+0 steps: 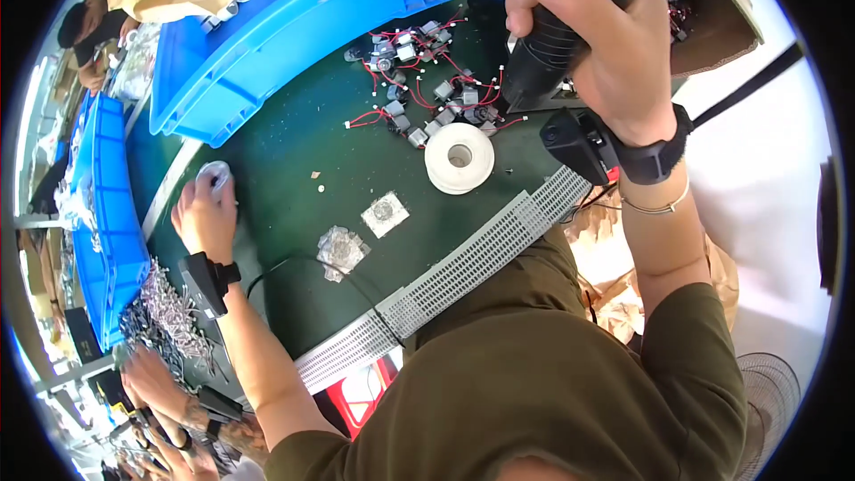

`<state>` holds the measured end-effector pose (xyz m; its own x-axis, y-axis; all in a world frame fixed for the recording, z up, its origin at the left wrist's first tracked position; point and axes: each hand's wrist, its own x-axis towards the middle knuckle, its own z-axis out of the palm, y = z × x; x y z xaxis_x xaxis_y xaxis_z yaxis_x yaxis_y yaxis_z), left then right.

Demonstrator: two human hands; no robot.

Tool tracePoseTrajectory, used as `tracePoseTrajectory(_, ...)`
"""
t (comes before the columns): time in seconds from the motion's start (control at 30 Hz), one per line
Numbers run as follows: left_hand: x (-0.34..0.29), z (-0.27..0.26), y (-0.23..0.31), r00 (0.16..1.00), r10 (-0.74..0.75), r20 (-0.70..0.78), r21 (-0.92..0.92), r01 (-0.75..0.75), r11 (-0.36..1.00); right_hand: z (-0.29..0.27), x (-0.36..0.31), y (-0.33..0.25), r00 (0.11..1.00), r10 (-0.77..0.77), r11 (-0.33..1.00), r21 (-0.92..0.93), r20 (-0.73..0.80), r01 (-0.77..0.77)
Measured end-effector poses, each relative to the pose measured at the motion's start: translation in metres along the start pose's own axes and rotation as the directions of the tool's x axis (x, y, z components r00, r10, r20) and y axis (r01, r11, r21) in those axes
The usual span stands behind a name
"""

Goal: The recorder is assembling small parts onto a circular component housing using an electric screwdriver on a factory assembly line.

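Note:
My right hand (623, 53) is closed round a black power screwdriver (548, 49), its narrow end pointing down toward the bench beside a loose pile of small grey motors (445, 93) with red wires. At the left, the fingers of my left hand (207, 218) are wrapped round a pale, rounded plastic part (214, 176) on the green work surface (276, 160); my fingers hide some of it. Between the hands, next to the motors, stands a white round plastic piece (459, 158) with a hole in its middle. Both wrists wear black straps with small devices.
A big blue bin (303, 44) lines the far side, another blue bin (111, 214) the left. Screws (174, 312) lie heaped near a co-worker's hand (151, 379). A perforated grey strip (463, 258) edges the bench. A cardboard box (712, 44) sits far right.

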<state>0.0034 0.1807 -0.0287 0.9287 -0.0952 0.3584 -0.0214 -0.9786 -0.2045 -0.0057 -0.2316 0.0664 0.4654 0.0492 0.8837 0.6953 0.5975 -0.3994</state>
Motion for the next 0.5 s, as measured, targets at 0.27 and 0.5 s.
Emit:
tracePoseTrajectory(0.27,0.009,-0.069,0.153,0.996,0.063,-0.063,-0.66,-0.089,0.746,0.032,0.014,-0.035,0.767,0.324,0.589,-0.517,-0.553,-0.621)
tracePoseTrajectory(0.5,0.039,-0.031,0.166,0.912,0.361,0.197,-0.975,0.144,0.168,0.01,-0.02,0.0,0.958,-0.17,0.357,-0.921,-0.229,-0.157)
